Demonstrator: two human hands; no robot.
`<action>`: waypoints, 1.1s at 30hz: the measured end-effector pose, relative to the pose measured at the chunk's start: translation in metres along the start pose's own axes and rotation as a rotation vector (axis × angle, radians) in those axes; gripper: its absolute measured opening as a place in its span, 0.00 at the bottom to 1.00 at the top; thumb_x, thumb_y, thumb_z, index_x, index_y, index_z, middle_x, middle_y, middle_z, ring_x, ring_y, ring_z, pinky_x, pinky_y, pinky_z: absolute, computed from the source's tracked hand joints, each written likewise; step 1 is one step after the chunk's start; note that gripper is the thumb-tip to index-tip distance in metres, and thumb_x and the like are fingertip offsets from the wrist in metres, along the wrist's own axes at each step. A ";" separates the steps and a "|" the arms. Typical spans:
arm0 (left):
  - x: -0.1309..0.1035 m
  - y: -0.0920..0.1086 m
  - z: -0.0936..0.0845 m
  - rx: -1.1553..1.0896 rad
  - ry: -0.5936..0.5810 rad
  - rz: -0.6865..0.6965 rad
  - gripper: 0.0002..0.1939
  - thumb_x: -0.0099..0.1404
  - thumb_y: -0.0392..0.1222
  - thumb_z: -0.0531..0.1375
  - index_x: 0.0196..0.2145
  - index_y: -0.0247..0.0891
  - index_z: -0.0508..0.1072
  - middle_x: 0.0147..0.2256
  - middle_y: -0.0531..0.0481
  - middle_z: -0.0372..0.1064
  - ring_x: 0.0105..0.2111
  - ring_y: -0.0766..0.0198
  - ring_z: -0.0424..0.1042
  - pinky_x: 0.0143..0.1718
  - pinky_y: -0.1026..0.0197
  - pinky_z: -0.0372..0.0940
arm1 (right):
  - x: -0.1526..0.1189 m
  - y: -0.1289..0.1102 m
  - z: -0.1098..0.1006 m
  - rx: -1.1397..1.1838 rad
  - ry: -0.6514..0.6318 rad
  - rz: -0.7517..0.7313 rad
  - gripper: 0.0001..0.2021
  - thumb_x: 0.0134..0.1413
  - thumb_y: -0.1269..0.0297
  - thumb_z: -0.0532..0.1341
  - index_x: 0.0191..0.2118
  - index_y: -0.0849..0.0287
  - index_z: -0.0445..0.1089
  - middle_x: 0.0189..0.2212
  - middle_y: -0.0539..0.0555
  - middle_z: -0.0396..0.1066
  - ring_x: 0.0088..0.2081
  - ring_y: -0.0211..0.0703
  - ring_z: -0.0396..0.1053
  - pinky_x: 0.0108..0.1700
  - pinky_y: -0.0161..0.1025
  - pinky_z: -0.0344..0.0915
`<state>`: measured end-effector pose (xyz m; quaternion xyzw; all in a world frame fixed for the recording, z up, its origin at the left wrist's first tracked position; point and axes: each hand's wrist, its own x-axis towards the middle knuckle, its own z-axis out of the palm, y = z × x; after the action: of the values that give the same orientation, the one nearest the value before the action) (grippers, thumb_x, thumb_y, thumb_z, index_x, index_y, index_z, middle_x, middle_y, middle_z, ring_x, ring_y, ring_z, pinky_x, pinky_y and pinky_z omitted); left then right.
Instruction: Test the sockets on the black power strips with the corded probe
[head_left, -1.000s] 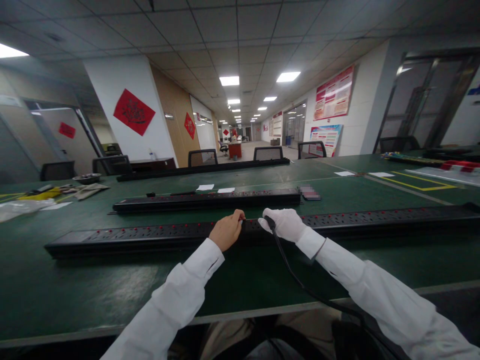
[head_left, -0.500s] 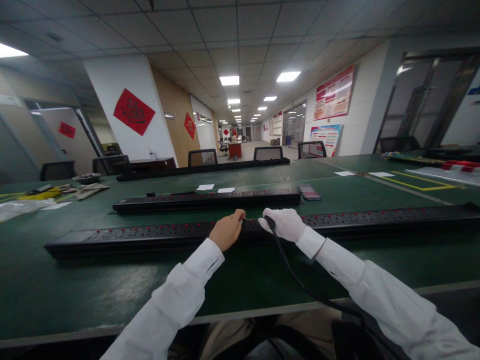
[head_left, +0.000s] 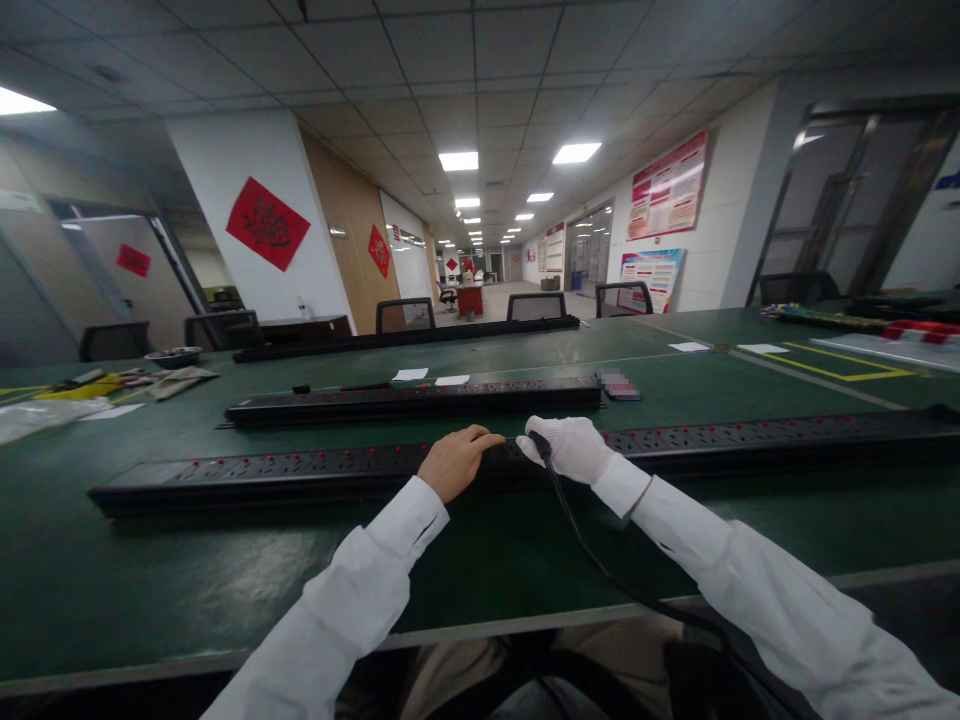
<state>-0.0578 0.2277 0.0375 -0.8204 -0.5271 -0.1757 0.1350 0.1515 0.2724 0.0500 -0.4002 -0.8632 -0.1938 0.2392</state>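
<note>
A long black power strip with rows of sockets and small red parts lies across the green table in front of me. My left hand, bare, rests at the strip's middle. Its index finger stretches right along the strip's top, and I see nothing held in it. In a white glove, my right hand is closed around the black plug of a cable, just right of my left fingertip. The cable runs down over the table's near edge. Whether the plug touches a socket is hidden by the glove.
Behind lies a shorter black power strip, with paper slips beyond it. Black lengths lie along the table's far edge. A bowl and cloth are at left. Chairs stand beyond the green table.
My left hand's fingertips were bunched together at the strip; now its index finger extends to the right along it. My right hand and the plug have stayed in place.
</note>
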 end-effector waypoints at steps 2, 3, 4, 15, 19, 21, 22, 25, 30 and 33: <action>0.000 0.000 0.001 -0.007 -0.004 -0.002 0.21 0.61 0.30 0.47 0.49 0.47 0.63 0.45 0.51 0.63 0.41 0.64 0.66 0.43 0.61 0.62 | 0.000 0.000 0.001 0.004 -0.001 0.001 0.20 0.56 0.49 0.44 0.33 0.55 0.67 0.21 0.50 0.70 0.23 0.36 0.65 0.25 0.32 0.42; 0.000 0.000 0.001 -0.012 -0.006 -0.007 0.22 0.61 0.30 0.47 0.50 0.47 0.63 0.45 0.51 0.63 0.41 0.64 0.66 0.43 0.61 0.62 | 0.000 0.000 0.001 0.008 -0.001 -0.001 0.20 0.56 0.49 0.43 0.33 0.55 0.67 0.21 0.50 0.70 0.23 0.36 0.64 0.25 0.32 0.42; 0.000 0.000 0.001 -0.016 -0.006 -0.012 0.22 0.61 0.30 0.47 0.51 0.46 0.62 0.45 0.51 0.63 0.42 0.64 0.66 0.43 0.62 0.62 | 0.000 0.000 0.001 0.012 0.000 -0.002 0.20 0.56 0.49 0.43 0.33 0.56 0.67 0.21 0.50 0.70 0.23 0.36 0.64 0.25 0.32 0.42; -0.002 0.001 -0.001 0.066 0.064 -0.030 0.22 0.62 0.32 0.48 0.54 0.42 0.58 0.43 0.49 0.67 0.40 0.62 0.67 0.42 0.59 0.61 | 0.006 0.008 -0.004 0.074 -0.018 -0.114 0.18 0.56 0.53 0.44 0.31 0.57 0.67 0.19 0.51 0.68 0.22 0.34 0.62 0.25 0.31 0.44; -0.002 -0.001 -0.003 0.092 0.075 -0.067 0.20 0.63 0.35 0.47 0.53 0.42 0.59 0.42 0.49 0.68 0.39 0.62 0.68 0.41 0.59 0.62 | 0.012 0.017 -0.010 0.164 -0.094 -0.245 0.16 0.56 0.55 0.46 0.31 0.57 0.66 0.19 0.49 0.67 0.22 0.32 0.61 0.26 0.30 0.46; -0.002 -0.001 -0.004 0.105 0.089 -0.080 0.19 0.63 0.36 0.47 0.52 0.42 0.60 0.42 0.49 0.68 0.39 0.61 0.68 0.40 0.59 0.62 | 0.013 0.025 -0.013 0.198 -0.119 -0.262 0.15 0.55 0.56 0.47 0.30 0.57 0.66 0.19 0.48 0.67 0.21 0.32 0.61 0.27 0.30 0.47; -0.002 0.000 -0.005 0.107 0.096 -0.082 0.19 0.64 0.36 0.47 0.52 0.42 0.61 0.41 0.49 0.68 0.38 0.61 0.68 0.40 0.59 0.62 | 0.012 0.030 -0.015 0.216 -0.130 -0.264 0.14 0.55 0.57 0.47 0.29 0.57 0.66 0.18 0.48 0.67 0.21 0.32 0.61 0.27 0.30 0.48; -0.002 0.002 -0.006 0.096 0.106 -0.069 0.18 0.64 0.37 0.46 0.51 0.42 0.62 0.41 0.49 0.68 0.37 0.62 0.68 0.40 0.60 0.62 | 0.008 0.048 -0.020 0.278 -0.162 -0.258 0.14 0.54 0.58 0.48 0.27 0.57 0.66 0.18 0.47 0.66 0.21 0.31 0.60 0.27 0.29 0.48; -0.001 0.004 0.002 0.080 0.106 -0.014 0.15 0.65 0.39 0.47 0.48 0.41 0.64 0.41 0.49 0.68 0.38 0.63 0.68 0.40 0.60 0.62 | -0.001 0.065 -0.020 0.341 -0.089 -0.176 0.15 0.53 0.60 0.49 0.22 0.59 0.64 0.14 0.47 0.62 0.17 0.30 0.58 0.24 0.28 0.49; -0.001 0.003 0.006 0.060 0.117 -0.003 0.15 0.65 0.39 0.47 0.48 0.41 0.64 0.42 0.49 0.67 0.39 0.63 0.67 0.41 0.61 0.62 | -0.003 0.064 -0.019 0.440 0.111 -0.123 0.15 0.52 0.60 0.49 0.21 0.60 0.65 0.15 0.48 0.64 0.19 0.32 0.61 0.25 0.29 0.54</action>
<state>-0.0548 0.2281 0.0320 -0.8034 -0.5248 -0.2075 0.1899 0.2085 0.2991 0.0730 -0.2739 -0.8928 -0.0370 0.3556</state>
